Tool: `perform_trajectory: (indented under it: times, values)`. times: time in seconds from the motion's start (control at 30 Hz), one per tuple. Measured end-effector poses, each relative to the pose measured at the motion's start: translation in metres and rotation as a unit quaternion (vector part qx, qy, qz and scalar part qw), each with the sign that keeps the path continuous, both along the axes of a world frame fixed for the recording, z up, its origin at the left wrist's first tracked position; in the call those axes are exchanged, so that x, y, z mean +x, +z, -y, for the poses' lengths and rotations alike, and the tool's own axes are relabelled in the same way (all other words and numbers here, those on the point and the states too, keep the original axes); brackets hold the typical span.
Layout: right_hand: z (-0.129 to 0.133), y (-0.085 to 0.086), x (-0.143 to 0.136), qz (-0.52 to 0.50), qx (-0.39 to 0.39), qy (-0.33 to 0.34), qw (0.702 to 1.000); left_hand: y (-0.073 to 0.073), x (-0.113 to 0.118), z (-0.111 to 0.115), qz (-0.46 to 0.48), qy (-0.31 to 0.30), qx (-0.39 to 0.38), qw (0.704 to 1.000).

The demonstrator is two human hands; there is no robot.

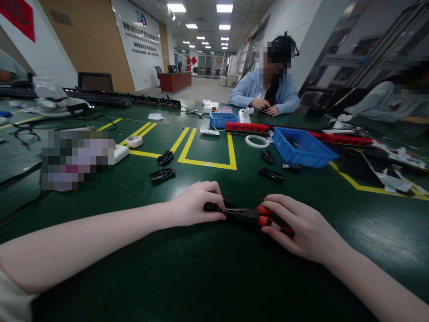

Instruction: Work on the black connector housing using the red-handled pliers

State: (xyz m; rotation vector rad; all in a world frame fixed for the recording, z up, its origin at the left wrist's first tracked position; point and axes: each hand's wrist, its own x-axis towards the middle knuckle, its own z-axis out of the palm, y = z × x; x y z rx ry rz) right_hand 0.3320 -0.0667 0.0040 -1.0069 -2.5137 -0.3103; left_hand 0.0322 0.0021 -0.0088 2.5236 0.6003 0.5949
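My left hand (201,203) is closed on a small black plastic part (212,206), whose exact kind I cannot make out. From the right, the long jaws of red-handled needle-nose pliers (246,213) reach to that part. Around the pliers' handles, the fingers of my right hand (301,226) are closed. Beyond my left hand lie two black plastic pieces, one nearer (162,175) and one farther (165,157). Past my right hand are more black pieces, a long one (271,174) and a shorter one (267,156).
A blue bin (303,147) holding dark parts stands at the right, near a white tape ring (257,141). Farther back are a smaller blue bin (224,120) and a red strip (248,127). Across the green table (201,277) sits a person (264,89). Cables (22,174) lie at left.
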Motion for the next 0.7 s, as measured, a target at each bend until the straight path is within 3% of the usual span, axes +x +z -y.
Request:
perform_trajectory:
  times: [0.7]
  values:
    - [0.0006, 0.0016, -0.0063, 0.012, -0.009, 0.011, 1.0, 0.0004, 0.0004, 0.0003, 0.009, -0.004, -0.022, 1.0]
